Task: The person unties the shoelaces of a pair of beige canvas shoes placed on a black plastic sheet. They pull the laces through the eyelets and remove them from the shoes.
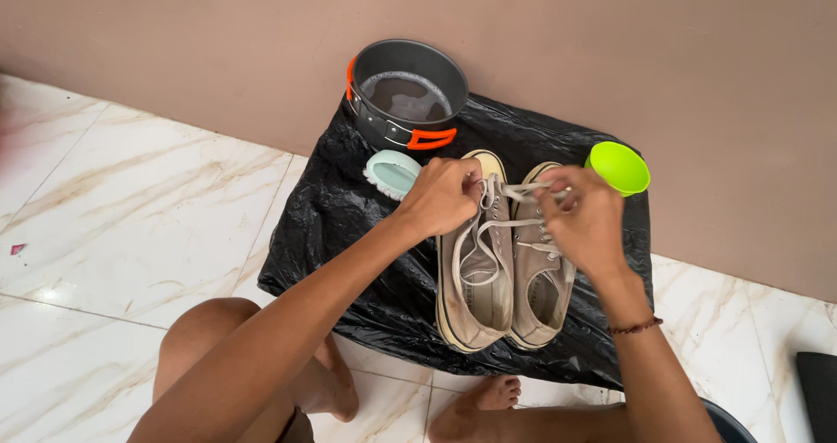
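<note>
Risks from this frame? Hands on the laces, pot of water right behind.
1. The pot holds water and sits just beyond the left hand; a sharp tug on the lace might jolt an elbow or shoe into it.
2. The green cup stands close by the right hand and looks light, so easily knocked over.
3. The black plastic sheet is crumpled on glossy tile; the shoes may slide.

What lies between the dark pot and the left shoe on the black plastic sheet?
In the head view, a pale blue scrubbing brush lies between the pot and the left shoe, on the black plastic sheet, beside the left hand.
</note>
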